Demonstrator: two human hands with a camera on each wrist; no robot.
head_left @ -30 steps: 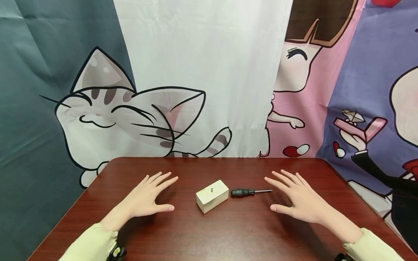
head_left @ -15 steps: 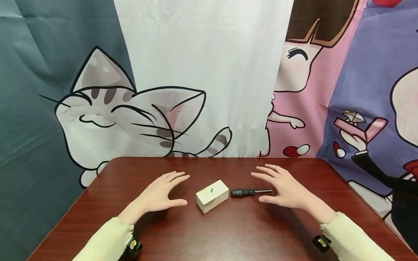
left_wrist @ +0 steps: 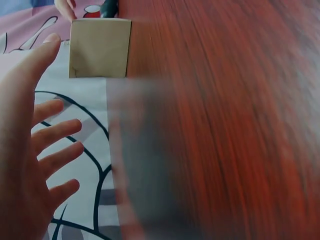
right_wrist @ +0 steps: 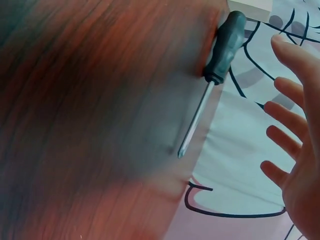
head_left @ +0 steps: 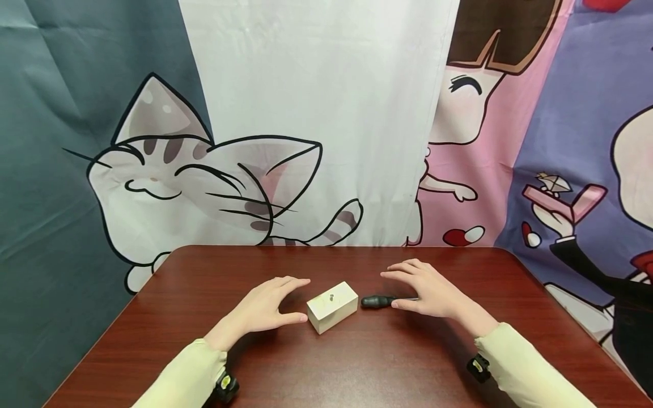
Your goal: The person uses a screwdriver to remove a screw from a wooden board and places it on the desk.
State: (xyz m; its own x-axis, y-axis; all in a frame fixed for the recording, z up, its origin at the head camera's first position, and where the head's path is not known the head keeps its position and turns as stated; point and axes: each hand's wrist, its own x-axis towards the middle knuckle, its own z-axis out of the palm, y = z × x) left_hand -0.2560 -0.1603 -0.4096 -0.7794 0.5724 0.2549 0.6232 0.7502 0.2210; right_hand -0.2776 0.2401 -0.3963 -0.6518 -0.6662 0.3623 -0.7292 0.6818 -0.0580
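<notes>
A pale wooden block [head_left: 333, 307] lies at an angle mid-table, with a small metal screw head [head_left: 331, 297] on its top face. Just left of the block my left hand [head_left: 265, 306] hovers, fingers spread and thumb near the block's side; it holds nothing. To the right of the block lies a screwdriver [head_left: 376, 301] with a dark handle, its shaft [right_wrist: 196, 120] pointing right. My right hand [head_left: 425, 289] is held over that shaft, partly hiding it in the head view. In the right wrist view its fingers [right_wrist: 285, 112] are apart from the tool and grip nothing.
The reddish-brown wooden table [head_left: 326, 368] has rounded far corners. Right behind it hangs a cloth backdrop [head_left: 326, 113] printed with a cartoon cat and figures. Dark wrist cameras are strapped at both pale green sleeves [head_left: 191, 374].
Both hands have moved inward: the left to the right, up beside the block, and the right to the left, over the screwdriver. Block and screwdriver have stayed put.
</notes>
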